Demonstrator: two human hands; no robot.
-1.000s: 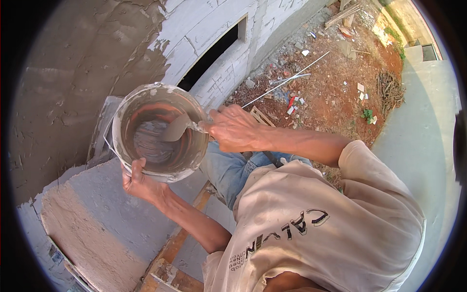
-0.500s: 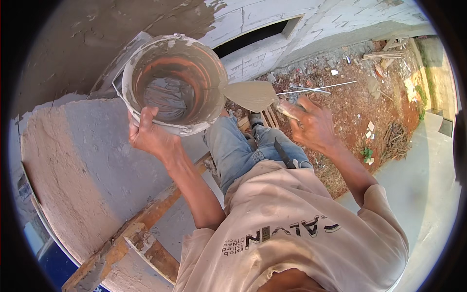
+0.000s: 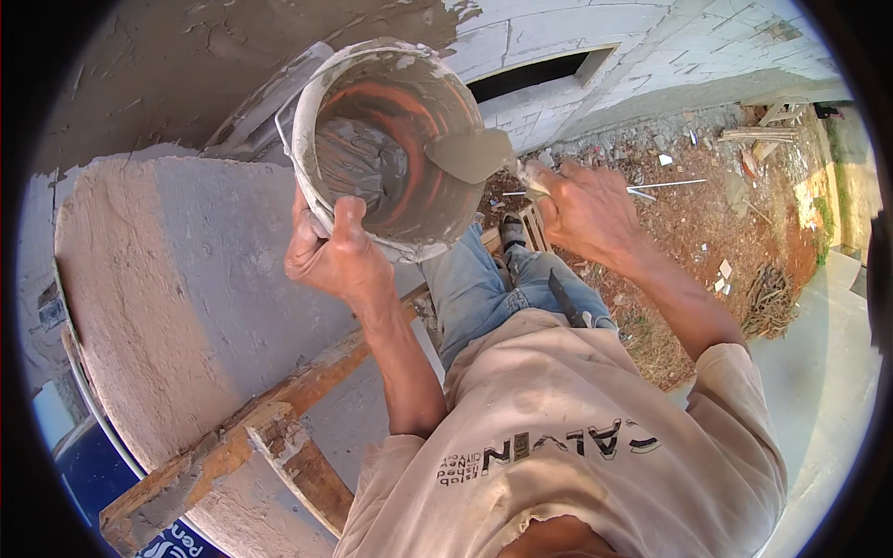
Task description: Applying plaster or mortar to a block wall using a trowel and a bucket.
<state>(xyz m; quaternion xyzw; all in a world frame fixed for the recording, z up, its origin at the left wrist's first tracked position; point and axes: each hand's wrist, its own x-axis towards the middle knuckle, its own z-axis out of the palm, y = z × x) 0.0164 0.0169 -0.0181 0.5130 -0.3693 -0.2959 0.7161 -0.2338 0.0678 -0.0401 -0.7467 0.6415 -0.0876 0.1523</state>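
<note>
My left hand (image 3: 342,249) grips the near rim of a mortar-caked bucket (image 3: 445,209), which is tilted so its mouth faces me. Grey wet mortar (image 3: 365,160) lies at the bottom, with orange plastic showing through on the inner wall. In my right hand (image 3: 595,209) is the handle of a trowel (image 3: 473,155); its grey-smeared blade reaches over the right rim into the bucket's mouth. My fingers are closed round the handle.
Wet plaster covers the wall (image 3: 186,70) behind the bucket, beside pale blocks with a dark opening (image 3: 530,76). A broad board (image 3: 223,251) and wooden beam (image 3: 270,395) stand at left. Rubble-strewn soil (image 3: 688,242) lies below right, with a twig pile (image 3: 770,299).
The trowel blade has moved from outside the right rim to inside the bucket's mouth. Bucket and left hand have shifted right and slightly up in view.
</note>
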